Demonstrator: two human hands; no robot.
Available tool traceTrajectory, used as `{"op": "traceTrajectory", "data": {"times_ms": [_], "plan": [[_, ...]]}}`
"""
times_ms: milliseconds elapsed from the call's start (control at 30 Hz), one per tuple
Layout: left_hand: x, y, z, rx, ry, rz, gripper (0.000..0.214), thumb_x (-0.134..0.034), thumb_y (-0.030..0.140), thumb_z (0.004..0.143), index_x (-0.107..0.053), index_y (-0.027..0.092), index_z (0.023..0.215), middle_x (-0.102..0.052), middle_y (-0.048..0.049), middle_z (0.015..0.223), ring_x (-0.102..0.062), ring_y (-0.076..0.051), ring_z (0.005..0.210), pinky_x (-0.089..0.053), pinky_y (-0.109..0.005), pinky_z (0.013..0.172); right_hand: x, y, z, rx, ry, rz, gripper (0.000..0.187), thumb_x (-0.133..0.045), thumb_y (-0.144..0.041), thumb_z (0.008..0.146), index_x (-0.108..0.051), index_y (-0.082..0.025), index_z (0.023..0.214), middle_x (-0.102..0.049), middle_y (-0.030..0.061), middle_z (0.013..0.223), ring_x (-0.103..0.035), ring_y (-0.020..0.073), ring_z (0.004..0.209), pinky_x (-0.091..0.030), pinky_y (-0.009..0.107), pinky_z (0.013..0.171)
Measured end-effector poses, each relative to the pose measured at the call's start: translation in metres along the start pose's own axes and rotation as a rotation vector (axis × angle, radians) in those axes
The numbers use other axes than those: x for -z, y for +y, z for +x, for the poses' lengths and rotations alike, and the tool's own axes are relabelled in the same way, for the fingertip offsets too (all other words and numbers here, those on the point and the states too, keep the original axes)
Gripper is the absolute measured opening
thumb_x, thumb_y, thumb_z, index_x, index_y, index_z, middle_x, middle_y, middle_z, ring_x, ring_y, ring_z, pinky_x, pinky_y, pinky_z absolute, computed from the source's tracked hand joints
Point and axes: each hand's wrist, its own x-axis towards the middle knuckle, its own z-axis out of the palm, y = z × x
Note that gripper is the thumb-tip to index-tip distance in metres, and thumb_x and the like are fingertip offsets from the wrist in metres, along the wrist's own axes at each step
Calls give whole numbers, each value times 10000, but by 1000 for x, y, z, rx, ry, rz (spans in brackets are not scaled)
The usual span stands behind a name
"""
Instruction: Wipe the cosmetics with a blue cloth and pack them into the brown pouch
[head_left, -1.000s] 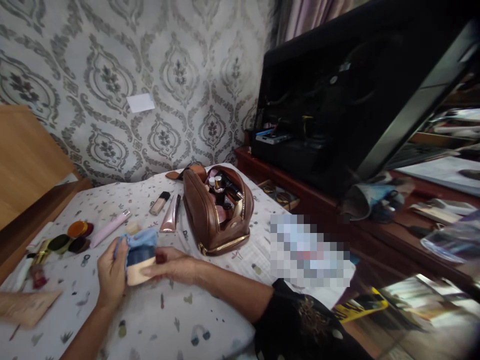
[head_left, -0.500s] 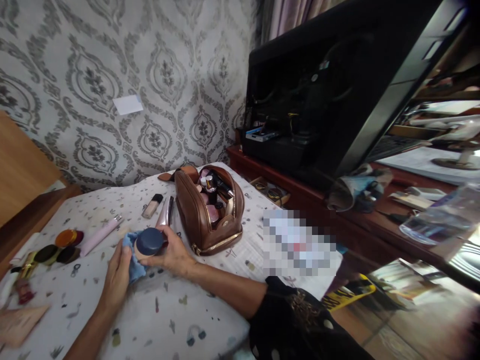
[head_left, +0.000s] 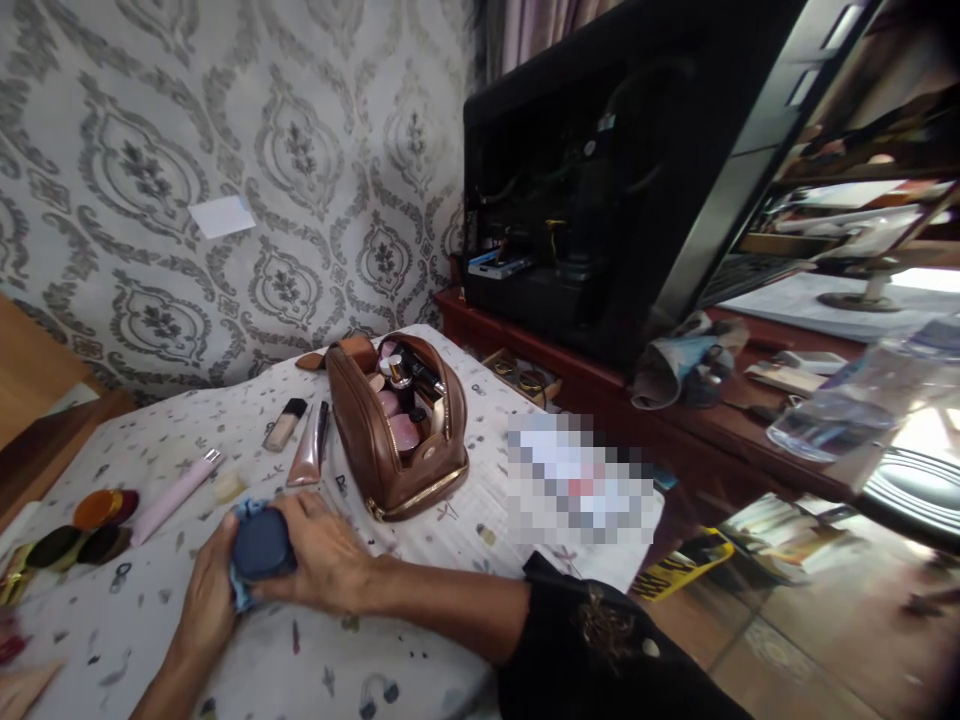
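My right hand (head_left: 326, 550) is closed around a small cosmetic jar with a dark blue lid (head_left: 264, 543), low over the bed's front left part. A light blue cloth (head_left: 241, 597) is pressed against the jar's left side by my left hand (head_left: 208, 585), whose fingers are closed round it. The lid faces up toward me, so the jar's body is mostly hidden. Just beyond lie a silvery pink tube (head_left: 309, 447) and a foundation bottle with a black cap (head_left: 283, 425). The brown makeup bag (head_left: 360, 430) stands unzipped, full of cosmetics.
On the left lie a pink stick (head_left: 176, 497), several round containers (head_left: 105, 508) and a small pale item (head_left: 227, 487). A pixelated packet (head_left: 577, 475) lies right of the bag. A black computer case (head_left: 570, 220) stands on the reddish desk, beside a plastic bottle (head_left: 840, 410).
My hands have brought the jar and cloth slightly nearer to me and left, and the jar has tipped so its lid shows more fully. The whole view has shifted a little right.
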Motion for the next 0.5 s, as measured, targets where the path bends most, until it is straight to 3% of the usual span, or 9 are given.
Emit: {"op": "traceTrajectory", "data": {"times_ms": [133,267,400,500], "plan": [[-8,17,-5,72,-51,-72,534,-583,728,798,-702,209,825,-704,-28,743,-666,-230,732,-600,-326,734,17,4,-21,81,-54,5,788,-826,-453,727,-451,-245,1388,-603,109,1298,-557,313,1223,-480,451,1002],[-17,39,-10,13,-207,6,520,-612,716,790,-691,203,823,-688,-20,712,-626,-199,617,-577,-282,609,37,11,-51,102,-77,62,780,-804,-428,756,-444,-231,1419,-618,113,1296,-575,298,1220,-476,411,1023],[-28,53,-16,-195,-343,166,397,-545,566,911,-706,255,1097,-739,-26,814,-713,-216,731,-571,-244,589,61,17,-86,80,-59,208,738,-793,-420,761,-472,-277,1410,-618,84,1292,-580,266,1229,-462,381,1052],[-41,66,-18,-433,-436,241,415,-479,453,970,-638,311,1326,-757,-28,815,-728,-203,716,-577,-243,606,84,17,-110,-32,-67,304,742,-805,-434,742,-498,-316,1407,-610,81,1304,-600,257,1199,-483,376,1037]]}}
